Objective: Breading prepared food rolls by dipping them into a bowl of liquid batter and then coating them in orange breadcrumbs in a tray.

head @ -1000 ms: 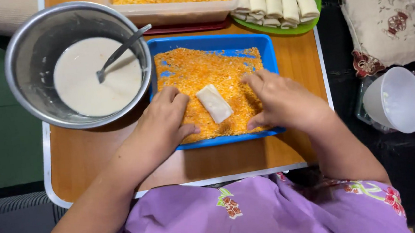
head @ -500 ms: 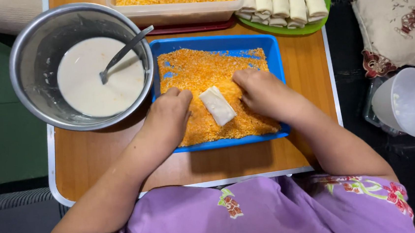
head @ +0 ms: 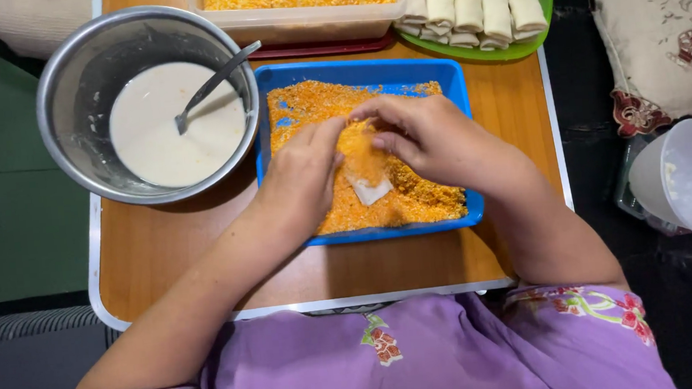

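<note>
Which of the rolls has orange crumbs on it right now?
The roll between both hands in the blue tray. Crumbs cover its top, while the rolls on the green plate are plain white.

Left of the green plate (head: 515,48) of rolls: a clear tub (head: 299,21), then a steel bowl (head: 68,117); right, a cushion (head: 663,38).

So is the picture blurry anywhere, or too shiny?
Head view: mostly sharp and evenly lit; the metal bowl shows soft glare on its rim, the spoon casts a faint shadow on the batter, and the left hand and right hand look slightly soft over the roll.
</note>
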